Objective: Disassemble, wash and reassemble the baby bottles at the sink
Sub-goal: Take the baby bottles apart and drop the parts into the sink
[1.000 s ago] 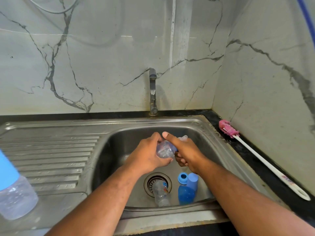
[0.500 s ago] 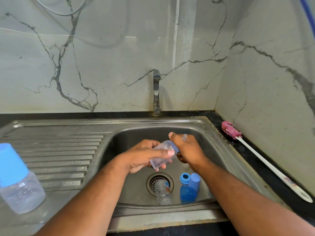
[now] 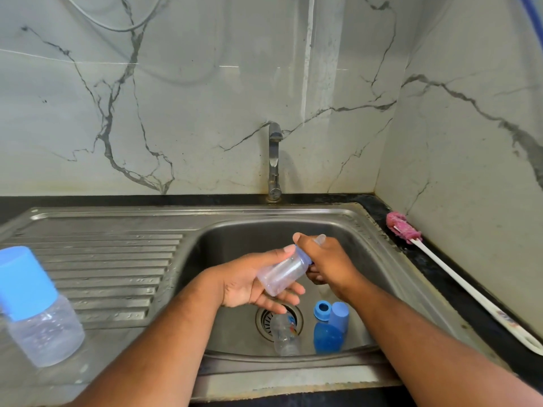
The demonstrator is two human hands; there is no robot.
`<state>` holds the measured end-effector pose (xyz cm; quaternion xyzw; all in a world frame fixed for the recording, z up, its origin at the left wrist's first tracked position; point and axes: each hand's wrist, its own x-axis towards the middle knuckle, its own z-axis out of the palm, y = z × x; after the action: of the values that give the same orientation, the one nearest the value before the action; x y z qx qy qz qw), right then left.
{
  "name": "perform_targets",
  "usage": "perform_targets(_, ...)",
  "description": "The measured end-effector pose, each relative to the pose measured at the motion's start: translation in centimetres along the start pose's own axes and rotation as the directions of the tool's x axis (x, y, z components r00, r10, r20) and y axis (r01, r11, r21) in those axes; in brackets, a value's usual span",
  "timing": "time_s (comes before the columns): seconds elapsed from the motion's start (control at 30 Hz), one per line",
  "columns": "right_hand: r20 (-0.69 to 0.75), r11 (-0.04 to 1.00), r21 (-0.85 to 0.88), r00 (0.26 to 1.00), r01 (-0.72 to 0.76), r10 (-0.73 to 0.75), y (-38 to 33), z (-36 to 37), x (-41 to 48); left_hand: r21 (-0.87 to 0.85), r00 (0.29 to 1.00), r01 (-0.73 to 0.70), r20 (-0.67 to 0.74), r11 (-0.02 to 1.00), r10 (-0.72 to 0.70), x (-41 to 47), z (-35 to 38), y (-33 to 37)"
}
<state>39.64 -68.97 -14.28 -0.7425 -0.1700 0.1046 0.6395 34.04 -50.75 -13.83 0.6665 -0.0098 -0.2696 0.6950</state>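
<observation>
Over the sink (image 3: 367,227), the left hand (image 3: 244,286) grips the clear bottle (image 3: 282,271); the right hand (image 3: 326,265) clamps its blue collar (image 3: 305,258), probably unscrewing. Next, twist it free, holding the body steady.

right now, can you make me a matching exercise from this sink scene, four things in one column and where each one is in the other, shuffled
Things:
1 bottle brush
2 capped bottle
3 uncapped bottle
4 held bottle

Places:
A between the left hand and right hand
B on the drainboard
C on the dark counter
D lying partly over the drain strainer

Pairs: 1-C, 2-B, 3-D, 4-A
</observation>
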Motion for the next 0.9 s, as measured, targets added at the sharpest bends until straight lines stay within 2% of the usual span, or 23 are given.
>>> perform_targets(0.07, -0.054, 0.995, -0.024, 0.994, -0.095, 0.094, 0.3, -0.3, 0.4, 0.092, 0.984, -0.090, -0.147, 0.992, 0.103, 0.8, 0.2, -0.3)
perform_targets(0.13, -0.099, 0.987, -0.038, 0.983, -0.156, 0.152, 0.7, -0.7, 0.6, 0.159, 0.950, -0.166, -0.237, 0.973, 0.201, 1.4, 0.2, -0.6)
perform_targets(0.2, -0.106, 0.987, 0.011, 0.981, -0.163, 0.163, 0.9, -1.0, 1.0, 0.165, 0.923, -0.227, -0.278, 0.960, 0.266, 1.7, 0.1, -0.7)
perform_targets(0.27, -0.098, 0.989, 0.061, 0.986, -0.132, 0.138, 0.9, -1.1, 1.2, 0.099, 0.906, -0.259, -0.319, 0.961, 0.277, 1.6, 0.0, -0.5)
perform_targets(0.47, -0.080, 0.998, 0.059, 0.997, -0.012, 0.017, 0.9, -1.0, 1.2, -0.100, 0.918, -0.211, -0.362, 0.972, 0.162, 1.5, -0.2, 0.0)
perform_targets(0.57, -0.043, 0.995, 0.044, 0.996, 0.084, -0.082, 0.7, -0.5, 1.0, -0.080, 0.900, -0.156, -0.422, 0.984, 0.109, 1.4, 0.0, 0.0)
perform_targets(0.63, -0.038, 0.995, 0.055, 0.996, 0.088, -0.085, 0.6, -0.5, 1.0, -0.018, 0.904, -0.117, -0.415, 0.993, 0.099, 1.3, -0.3, 0.0)
perform_targets(0.73, -0.080, 0.999, 0.026, 0.996, 0.034, -0.032, 1.0, -1.0, 1.3, 0.012, 0.923, -0.162, -0.353, 0.987, 0.155, 1.4, -0.3, -0.3)
perform_targets(0.83, -0.127, 0.999, 0.027, 0.991, -0.028, 0.031, 1.3, -1.3, 1.6, 0.078, 0.890, -0.272, -0.359, 0.959, 0.282, 1.9, -0.5, -0.7)
perform_targets(0.9, -0.135, 0.999, 0.033, 0.990, -0.030, 0.034, 1.3, -1.4, 1.6, 0.043, 0.881, -0.287, -0.380, 0.957, 0.281, 1.9, -0.4, -0.5)
